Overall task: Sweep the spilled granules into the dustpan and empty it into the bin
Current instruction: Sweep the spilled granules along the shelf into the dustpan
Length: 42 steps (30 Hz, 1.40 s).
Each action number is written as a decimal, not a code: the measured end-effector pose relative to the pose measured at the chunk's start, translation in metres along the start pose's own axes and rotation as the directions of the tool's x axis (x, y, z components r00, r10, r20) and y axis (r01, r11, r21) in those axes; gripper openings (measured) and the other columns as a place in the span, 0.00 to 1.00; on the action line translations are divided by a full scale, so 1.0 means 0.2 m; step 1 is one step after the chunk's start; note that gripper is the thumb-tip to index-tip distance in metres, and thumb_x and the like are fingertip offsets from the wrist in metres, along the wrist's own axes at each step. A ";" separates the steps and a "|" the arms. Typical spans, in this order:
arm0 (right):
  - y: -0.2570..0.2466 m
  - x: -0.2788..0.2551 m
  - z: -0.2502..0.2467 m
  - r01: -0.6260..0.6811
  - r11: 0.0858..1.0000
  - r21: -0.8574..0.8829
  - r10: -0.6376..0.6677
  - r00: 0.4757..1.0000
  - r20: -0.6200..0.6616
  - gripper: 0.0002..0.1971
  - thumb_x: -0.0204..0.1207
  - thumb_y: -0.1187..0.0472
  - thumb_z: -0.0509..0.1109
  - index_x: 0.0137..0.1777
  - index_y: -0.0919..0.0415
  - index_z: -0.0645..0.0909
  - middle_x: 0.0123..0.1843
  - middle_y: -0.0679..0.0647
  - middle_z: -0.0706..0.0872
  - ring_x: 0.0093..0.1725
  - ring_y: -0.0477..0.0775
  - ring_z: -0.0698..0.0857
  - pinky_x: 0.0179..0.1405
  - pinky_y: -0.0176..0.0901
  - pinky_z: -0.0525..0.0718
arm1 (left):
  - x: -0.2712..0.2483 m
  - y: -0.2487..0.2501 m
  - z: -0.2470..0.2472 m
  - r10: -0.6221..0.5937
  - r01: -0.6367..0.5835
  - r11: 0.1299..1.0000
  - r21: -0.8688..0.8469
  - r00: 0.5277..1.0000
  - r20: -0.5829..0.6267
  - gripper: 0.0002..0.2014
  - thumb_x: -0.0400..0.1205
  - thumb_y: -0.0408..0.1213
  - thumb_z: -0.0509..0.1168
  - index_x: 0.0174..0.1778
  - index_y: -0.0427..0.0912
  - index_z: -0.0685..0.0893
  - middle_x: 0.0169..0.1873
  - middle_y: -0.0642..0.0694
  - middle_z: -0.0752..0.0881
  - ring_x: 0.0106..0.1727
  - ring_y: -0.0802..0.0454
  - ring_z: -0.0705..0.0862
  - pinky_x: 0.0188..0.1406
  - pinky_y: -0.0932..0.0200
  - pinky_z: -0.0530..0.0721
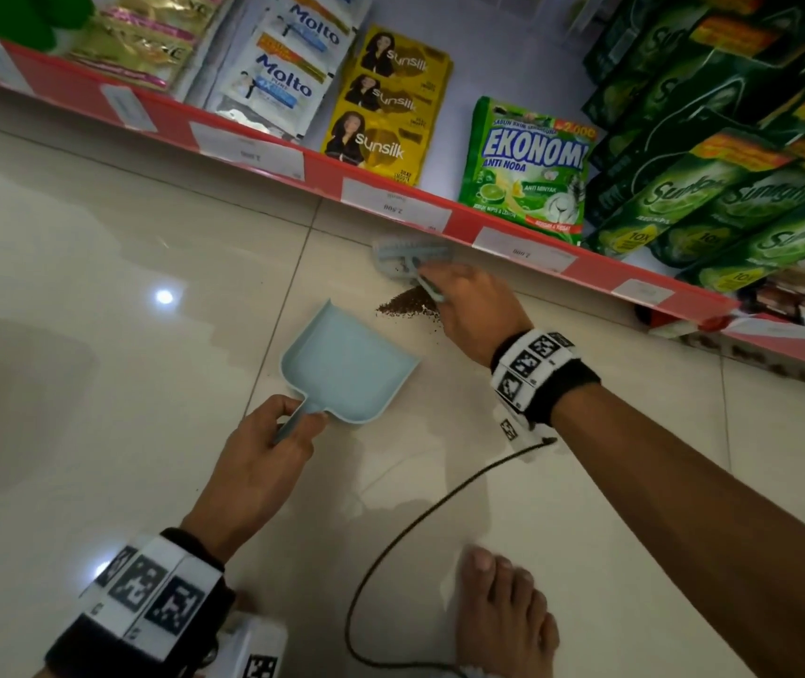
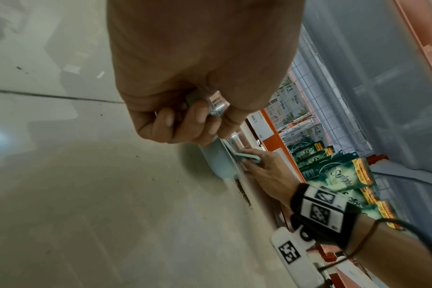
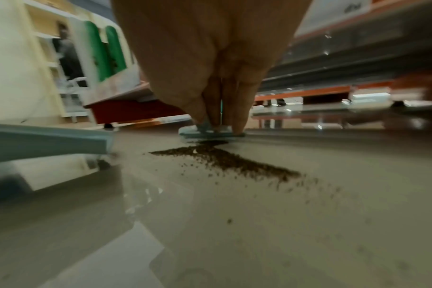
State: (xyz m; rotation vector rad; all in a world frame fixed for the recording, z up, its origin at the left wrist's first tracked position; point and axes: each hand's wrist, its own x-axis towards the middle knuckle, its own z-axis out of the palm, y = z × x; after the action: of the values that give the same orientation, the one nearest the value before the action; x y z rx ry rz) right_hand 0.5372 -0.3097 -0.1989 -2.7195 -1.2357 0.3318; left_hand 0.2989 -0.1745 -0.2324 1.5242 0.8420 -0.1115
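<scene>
Two hands are working the sweeping step, with most of the granules (image 1: 408,305) still lying on the floor (image 1: 97,237) in a dark streak and none visibly in the dustpan (image 1: 349,364) yet. The right hand (image 1: 476,310) is reaching out low toward the shelf base (image 1: 527,237), its fingers (image 3: 239,109) pointing down and pinching the handle of the small pale-blue brush (image 1: 408,254), whose head is sitting just beyond the pile, at about 12 o'clock from it. The left hand (image 1: 263,462) is curling thumb and fingers round the dustpan's short handle, holding the pan flat or nearly flat on the floor at roughly 7 o'clock from the granules, its open mouth facing them but standing a little apart. Judging from this layout, the next move is calling for the brush to be drawn back through the streak toward the pan, while the pan edges closer so its lip is pressing the tile and nothing is slipping under it. Loose specks are scattering out at 4 o'clock of the main pile and will likely need a second pass. No bin is showing in any view, so emptying is looking some way off.
</scene>
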 end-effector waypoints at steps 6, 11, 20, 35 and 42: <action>0.05 -0.23 -0.15 0.122 0.991 0.046 -0.124 0.991 0.048 0.19 0.81 0.65 0.63 0.70 0.53 0.80 0.62 0.56 0.89 0.52 0.63 0.88 0.48 0.53 0.86 | -0.01 -0.01 -0.02 0.011 -0.011 1.000 -0.017 1.000 -0.015 0.09 0.84 0.45 0.65 0.43 0.43 0.80 0.21 0.56 0.76 0.22 0.61 0.71 0.28 0.58 0.70; 0.09 -0.18 -0.18 -0.028 0.995 -0.098 0.010 0.984 -0.180 0.20 0.78 0.73 0.63 0.68 0.59 0.80 0.54 0.62 0.90 0.44 0.66 0.88 0.39 0.49 0.83 | -0.01 -0.01 -0.01 0.017 -0.017 1.000 -0.003 1.000 -0.013 0.10 0.84 0.46 0.64 0.42 0.43 0.80 0.23 0.55 0.77 0.23 0.59 0.71 0.28 0.58 0.71; 0.00 -0.23 -0.03 -0.049 0.997 -0.054 0.047 0.998 -0.041 0.20 0.83 0.65 0.61 0.73 0.54 0.78 0.66 0.58 0.87 0.52 0.66 0.88 0.43 0.53 0.86 | -0.01 0.02 0.00 0.034 -0.034 0.999 -0.006 0.999 -0.009 0.09 0.84 0.46 0.65 0.44 0.44 0.81 0.22 0.55 0.77 0.24 0.58 0.72 0.28 0.58 0.71; 0.01 -0.38 -0.07 -0.067 0.996 0.063 0.067 0.998 0.003 0.18 0.85 0.65 0.60 0.72 0.53 0.79 0.58 0.60 0.90 0.44 0.64 0.87 0.39 0.49 0.85 | 0.00 0.01 0.05 0.012 -0.013 0.999 0.041 1.000 0.011 0.10 0.84 0.44 0.65 0.47 0.40 0.81 0.27 0.53 0.78 0.26 0.58 0.73 0.29 0.60 0.71; 0.20 -0.40 -0.15 -0.374 0.926 -0.047 0.355 0.907 -0.228 0.15 0.80 0.64 0.64 0.65 0.58 0.82 0.48 0.65 0.90 0.45 0.70 0.87 0.42 0.54 0.85 | -0.02 0.02 0.03 -0.008 0.008 1.000 -0.007 1.000 -0.022 0.10 0.83 0.46 0.65 0.45 0.42 0.81 0.23 0.54 0.76 0.22 0.61 0.70 0.28 0.59 0.70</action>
State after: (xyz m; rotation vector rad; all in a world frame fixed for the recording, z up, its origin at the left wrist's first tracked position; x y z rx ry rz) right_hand 0.5227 -0.3971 -0.1679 -2.9607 -0.6977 0.0126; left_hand 0.3004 -0.1804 -0.2289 1.5186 0.8654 -0.0974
